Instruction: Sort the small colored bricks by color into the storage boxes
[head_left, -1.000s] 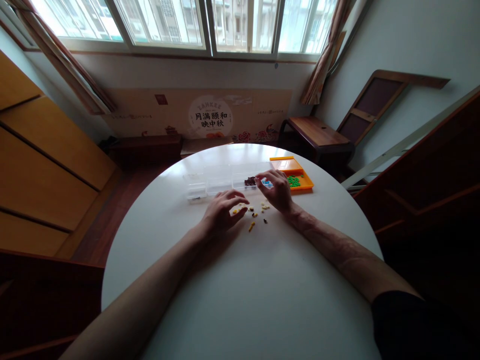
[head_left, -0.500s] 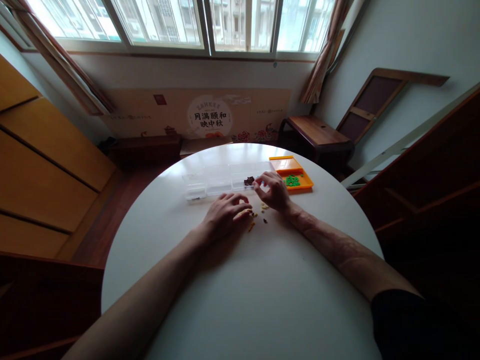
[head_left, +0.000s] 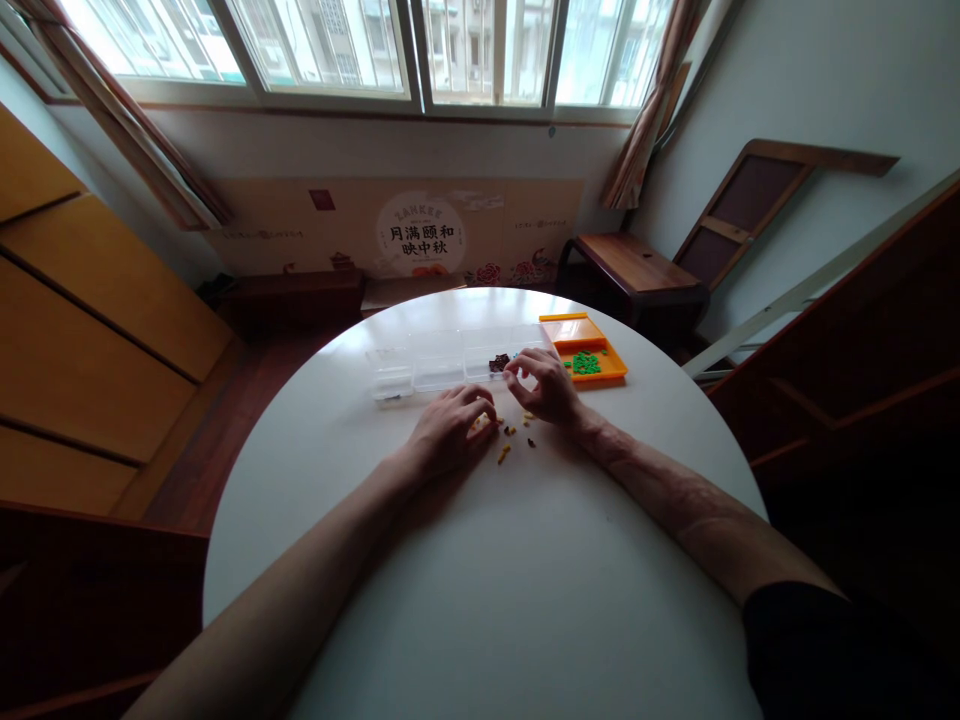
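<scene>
My left hand (head_left: pixel 452 425) rests low over the white table, fingers curled and closed at small yellow and pale pieces (head_left: pixel 484 421); whatever is between the fingertips is hidden. My right hand (head_left: pixel 549 385) is raised at the near edge of a clear plastic compartment box (head_left: pixel 439 372). Its thumb and index finger come together in a pinch beside a pile of dark brown pieces (head_left: pixel 499 363) in the box. Anything in that pinch is too small to name. Between and below my hands lie loose yellow pieces (head_left: pixel 503 455) and a dark piece (head_left: pixel 531 442).
Right of the clear box stands an orange tray (head_left: pixel 611 376) holding several small green pieces (head_left: pixel 585 363). The round white table (head_left: pixel 510 600) has a curved far edge. Beyond it are a wooden chair (head_left: pixel 637 262) and a printed cardboard panel (head_left: pixel 300 215) under the window.
My left fingers have drawn back slightly to the left and curled more, showing more of the small pieces. My right hand has stayed near the brown pile, shifting only a little.
</scene>
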